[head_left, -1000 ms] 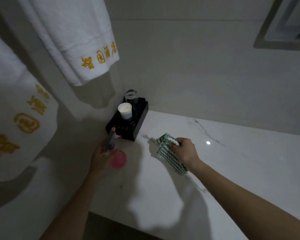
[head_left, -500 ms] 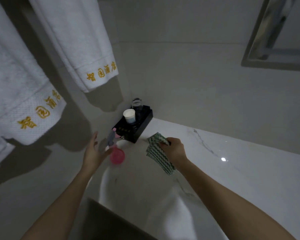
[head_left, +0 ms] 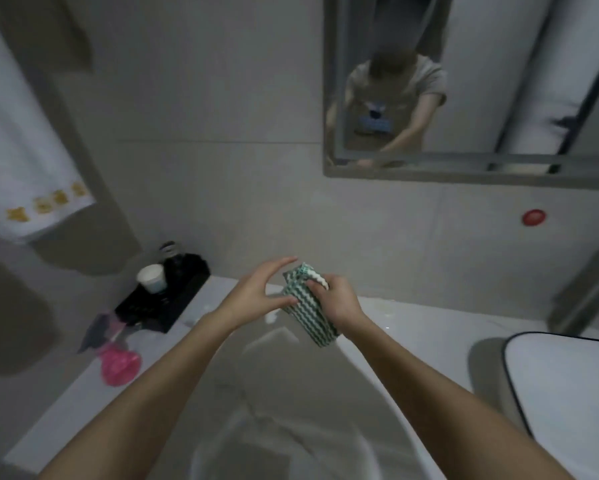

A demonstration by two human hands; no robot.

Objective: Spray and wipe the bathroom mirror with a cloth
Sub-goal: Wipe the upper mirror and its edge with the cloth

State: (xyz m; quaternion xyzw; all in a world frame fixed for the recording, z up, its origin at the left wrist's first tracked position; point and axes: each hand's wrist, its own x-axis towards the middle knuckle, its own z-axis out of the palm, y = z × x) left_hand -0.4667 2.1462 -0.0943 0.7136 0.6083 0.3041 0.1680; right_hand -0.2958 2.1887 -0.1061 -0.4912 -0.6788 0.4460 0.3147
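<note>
**A:** What has hold of the cloth?

**B:** The right hand (head_left: 339, 299) has its fingers curled round the upper end of the cloth (head_left: 308, 306), bunching it so the rest hangs down toward five o'clock. The left hand (head_left: 261, 292) is spread and relaxed, fingertips touching the cloth's near face at about nine o'clock of it. My guess is that it steadies or refolds the fabric into a pad for wiping.

**A:** What sort of cloth?

**B:** Soft, limp, woven in green-and-white zigzags, folded into a thick strip.

**A:** And the sprayer?

**B:** The spray bottle (head_left: 116, 355) stands apart on the countertop (head_left: 412, 320) at eight o'clock from the hands, nobody touching it: a rounded pink translucent body with a grey trigger head. It is blurred, so I can't say more.

**A:** The mirror?

**B:** The mirror (head_left: 498, 81) is on the wall at one o'clock, flat glass in a grey frame, well above the hands and not yet touched. The counter is smooth, pale, veined stone. A black tray (head_left: 173, 299) with a white cup (head_left: 151, 278) sits just beyond the bottle.
</note>
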